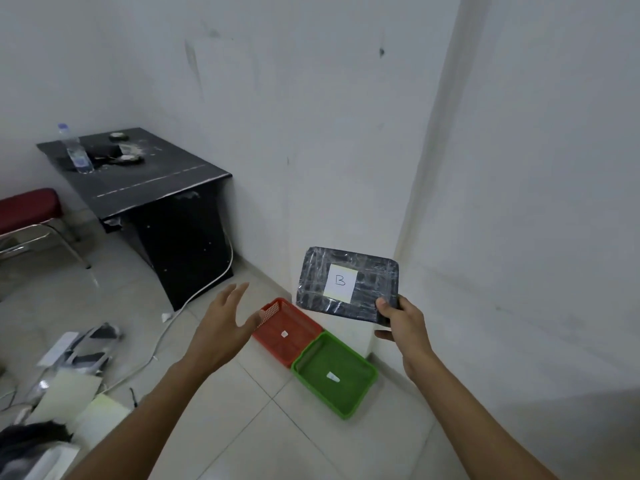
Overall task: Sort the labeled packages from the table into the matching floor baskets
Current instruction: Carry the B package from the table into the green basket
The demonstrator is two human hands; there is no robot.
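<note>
Both forearms are bare right down to the bottom edge of the view, with no sleeve showing on either. The left hand [221, 323] and the right hand [403, 329] wear no gloves, and no ring, watch or band shows at either wrist.

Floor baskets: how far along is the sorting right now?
Nothing looks sorted yet: the red basket and the green basket each show only a small white tag inside. In hand: the right hand grips a black wrapped package labeled B above the baskets; the left hand is open and empty. Left: dropping B into its basket; the tags are unreadable, and other packages aren't identifiable.
</note>
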